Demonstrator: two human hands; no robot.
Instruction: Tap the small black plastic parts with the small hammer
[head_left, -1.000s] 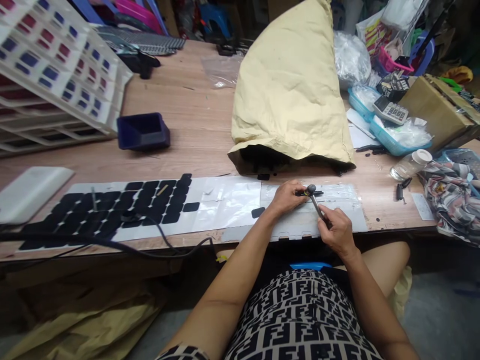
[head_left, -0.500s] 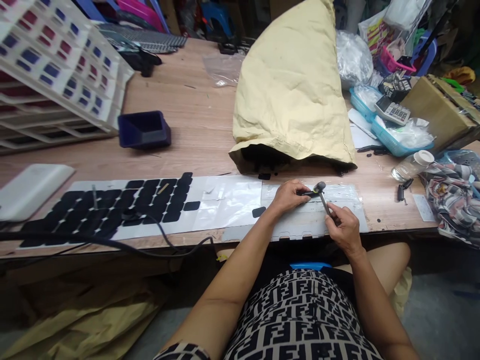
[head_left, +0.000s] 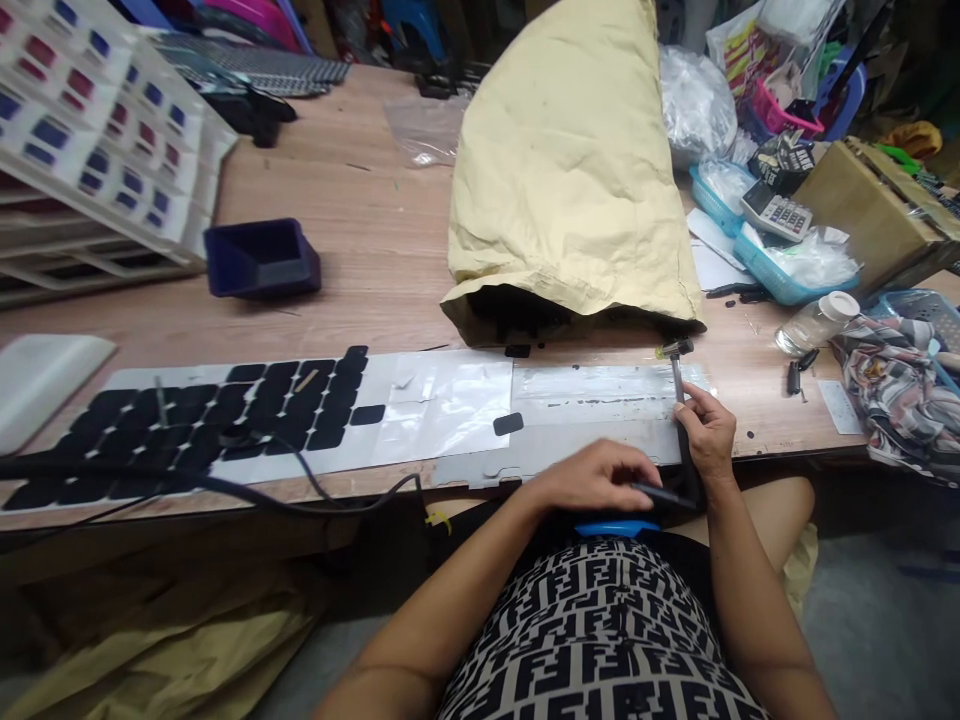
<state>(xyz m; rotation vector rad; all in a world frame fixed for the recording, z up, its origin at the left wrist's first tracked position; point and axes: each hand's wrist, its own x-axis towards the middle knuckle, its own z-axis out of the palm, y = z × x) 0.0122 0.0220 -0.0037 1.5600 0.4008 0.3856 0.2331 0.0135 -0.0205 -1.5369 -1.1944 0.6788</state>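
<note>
My right hand (head_left: 705,432) is closed round the handle of a small hammer (head_left: 677,368), whose head rests on the table just past the right end of a clear plastic strip (head_left: 592,385). My left hand (head_left: 600,478) has its fingers curled over a small black part (head_left: 660,494) at the table's front edge, above my lap. A long white sheet (head_left: 442,400) runs along the table edge. Several black pads (head_left: 247,412) are laid on its left half, and one loose black pad (head_left: 508,424) lies near its middle.
A big yellow paper sack (head_left: 570,170) lies open-mouthed behind the sheet. A dark blue tray (head_left: 261,258) and stacked white racks (head_left: 90,150) stand at the left. Blue baskets (head_left: 787,280), a calculator (head_left: 776,213), a bottle (head_left: 814,322) and cloth (head_left: 892,390) crowd the right. A black cable (head_left: 225,485) crosses the front edge.
My left hand has pulled back from the plastic strip to the table's front edge with the black part. My right hand has swung the hammer to the right, off the strip.
</note>
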